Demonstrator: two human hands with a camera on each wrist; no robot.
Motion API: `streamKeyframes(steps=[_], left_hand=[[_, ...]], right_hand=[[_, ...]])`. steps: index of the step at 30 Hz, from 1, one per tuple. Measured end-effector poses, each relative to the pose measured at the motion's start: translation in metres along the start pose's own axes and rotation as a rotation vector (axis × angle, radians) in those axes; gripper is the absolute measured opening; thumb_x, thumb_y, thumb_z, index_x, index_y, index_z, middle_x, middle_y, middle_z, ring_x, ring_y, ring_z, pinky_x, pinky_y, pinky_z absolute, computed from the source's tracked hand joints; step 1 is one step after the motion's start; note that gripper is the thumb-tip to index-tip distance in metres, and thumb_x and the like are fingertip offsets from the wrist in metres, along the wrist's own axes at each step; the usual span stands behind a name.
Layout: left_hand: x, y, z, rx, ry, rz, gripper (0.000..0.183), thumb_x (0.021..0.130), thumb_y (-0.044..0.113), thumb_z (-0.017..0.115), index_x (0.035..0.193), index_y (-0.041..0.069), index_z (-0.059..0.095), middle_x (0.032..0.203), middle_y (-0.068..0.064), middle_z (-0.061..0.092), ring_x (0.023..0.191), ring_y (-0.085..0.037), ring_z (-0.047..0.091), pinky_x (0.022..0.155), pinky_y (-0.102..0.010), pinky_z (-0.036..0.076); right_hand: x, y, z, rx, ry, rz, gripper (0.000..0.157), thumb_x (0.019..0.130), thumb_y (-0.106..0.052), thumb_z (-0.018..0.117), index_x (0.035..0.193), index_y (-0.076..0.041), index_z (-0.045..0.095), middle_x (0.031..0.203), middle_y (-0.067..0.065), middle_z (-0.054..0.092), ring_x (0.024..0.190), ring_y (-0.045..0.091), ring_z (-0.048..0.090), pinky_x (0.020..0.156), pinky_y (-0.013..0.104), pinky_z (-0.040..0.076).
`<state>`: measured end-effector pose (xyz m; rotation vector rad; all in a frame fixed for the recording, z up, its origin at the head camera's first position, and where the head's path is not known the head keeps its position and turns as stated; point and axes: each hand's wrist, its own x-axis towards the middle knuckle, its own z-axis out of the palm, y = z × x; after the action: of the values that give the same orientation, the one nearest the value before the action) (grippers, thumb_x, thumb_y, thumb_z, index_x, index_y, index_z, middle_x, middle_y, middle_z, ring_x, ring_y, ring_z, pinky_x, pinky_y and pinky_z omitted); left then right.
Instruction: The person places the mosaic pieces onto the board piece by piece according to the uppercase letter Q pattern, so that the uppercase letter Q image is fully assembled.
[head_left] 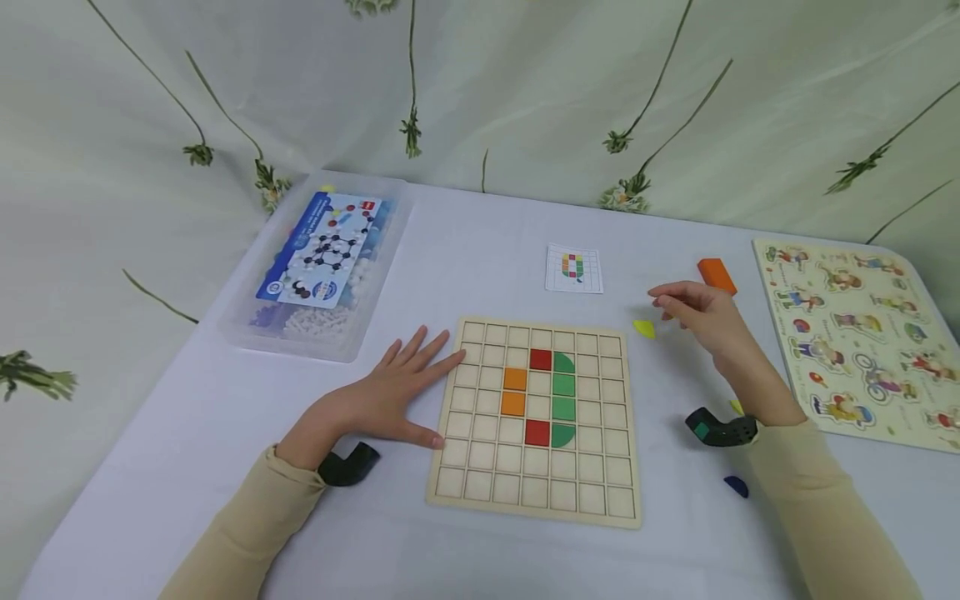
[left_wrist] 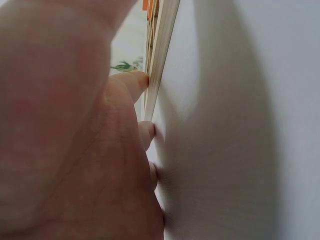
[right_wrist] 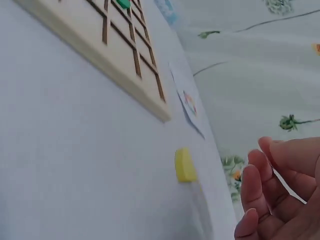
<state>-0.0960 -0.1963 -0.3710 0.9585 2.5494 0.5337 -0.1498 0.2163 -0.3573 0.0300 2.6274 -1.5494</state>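
Observation:
A wooden grid board [head_left: 482, 479] lies on the table with two red squares [head_left: 540, 359], two orange squares [head_left: 514, 379], two green squares [head_left: 563, 409] and two green quarter-circles [head_left: 562, 435] in its cells. My left hand [head_left: 386, 396] is spread flat at the board's left side, index fingertip and thumb tip at its edge. Right of the board, my right hand [head_left: 701, 312] hovers with loosely bent fingers, thumb tip close to the index finger; no piece shows between them in the right wrist view. Just below its fingertips lies a yellow quarter-circle [head_left: 643, 328].
Behind the board lies a pattern card [head_left: 574, 268]. An orange block [head_left: 716, 275] is beyond the right hand; another yellow piece [head_left: 737, 407] and a dark blue piece [head_left: 737, 486] lie near the right wrist. A plastic case [head_left: 322, 267] stands back left, a picture board [head_left: 862, 342] at right.

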Motion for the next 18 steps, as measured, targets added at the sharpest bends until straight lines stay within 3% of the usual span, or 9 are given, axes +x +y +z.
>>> streamKeyframes(steps=[5, 10, 18], left_hand=[[0.000, 0.002, -0.002, 0.008, -0.015, -0.015, 0.108, 0.070, 0.059, 0.072, 0.151, 0.015, 0.017, 0.155, -0.012, -0.002, 0.137, -0.033, -0.015, 0.105, -0.055, -0.007], [0.000, 0.002, -0.002, 0.013, -0.016, -0.017, 0.108, 0.070, 0.059, 0.072, 0.151, 0.015, 0.017, 0.155, -0.012, -0.002, 0.137, -0.033, -0.015, 0.105, -0.055, -0.007], [-0.001, 0.002, -0.002, 0.013, -0.016, -0.017, 0.108, 0.070, 0.060, 0.072, 0.151, 0.015, 0.017, 0.155, -0.012, -0.001, 0.137, -0.032, -0.015, 0.105, -0.055, -0.007]], right_hand=[[0.002, 0.013, -0.008, -0.101, -0.033, 0.106, 0.036, 0.096, -0.023, 0.056, 0.122, 0.000, 0.059, 0.112, 0.012, 0.059, 0.090, 0.022, 0.048, 0.075, 0.027, 0.040], [0.003, 0.019, -0.004, -0.237, -0.115, 0.043, 0.032, 0.093, -0.014, 0.059, 0.121, 0.002, 0.060, 0.112, 0.019, 0.056, 0.091, 0.027, 0.043, 0.076, 0.032, 0.038], [0.002, 0.018, 0.003, -0.309, -0.079, -0.049, 0.024, 0.089, -0.007, 0.063, 0.111, 0.002, 0.064, 0.101, 0.018, 0.055, 0.085, 0.028, 0.044, 0.070, 0.035, 0.036]])
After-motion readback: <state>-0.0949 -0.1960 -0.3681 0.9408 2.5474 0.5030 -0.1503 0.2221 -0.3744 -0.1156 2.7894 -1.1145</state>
